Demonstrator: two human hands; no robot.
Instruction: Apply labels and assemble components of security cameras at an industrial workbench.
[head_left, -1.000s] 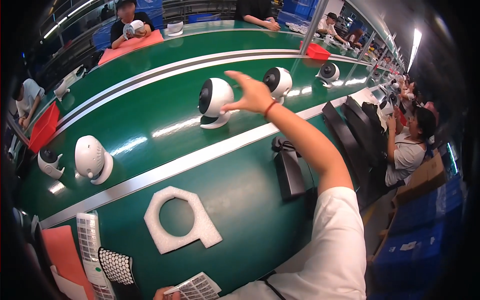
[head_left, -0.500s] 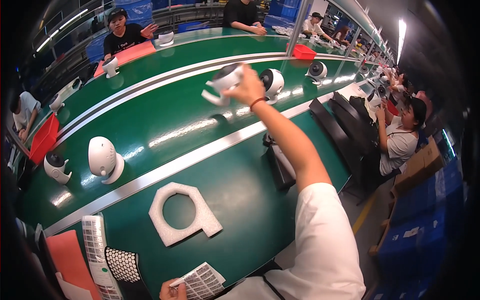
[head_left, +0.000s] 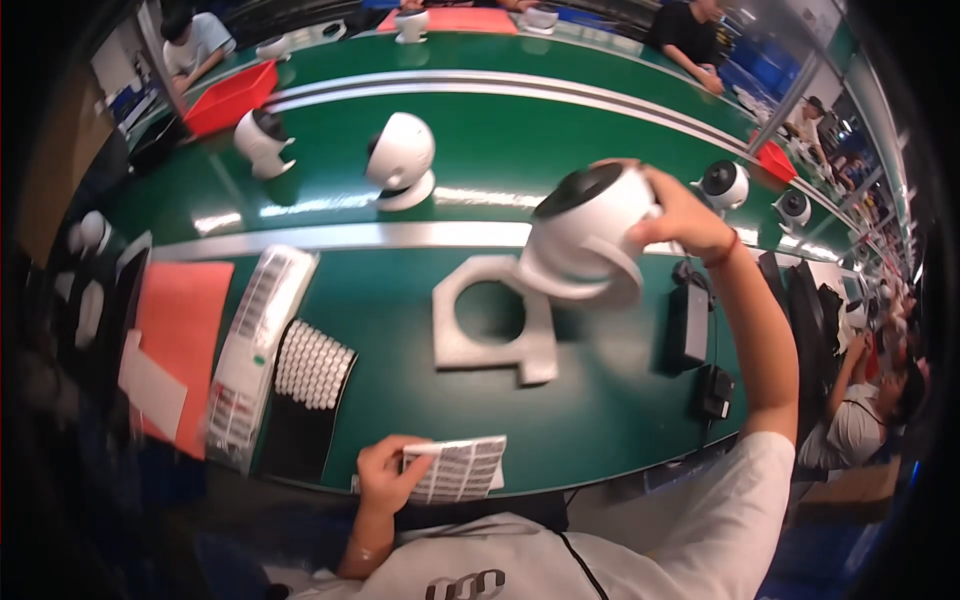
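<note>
Right hand (head_left: pixel 690 215) is gripping a tilted white device (head_left: pixel 590 240) right of centre, foam ring (head_left: pixel 470 353) lying just lower-left of it; left hand (head_left: pixel 392 472), lower centre, is pinching a label sheet (head_left: pixel 465 470).

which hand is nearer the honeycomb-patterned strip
Left: the left hand, holding a label sheet, is just right of the honeycomb-patterned strip; the right hand, gripping a white device, is much farther right.

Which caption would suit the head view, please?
Right hand holds a tilted white device above green table; left hand holds printed sheet.
</note>
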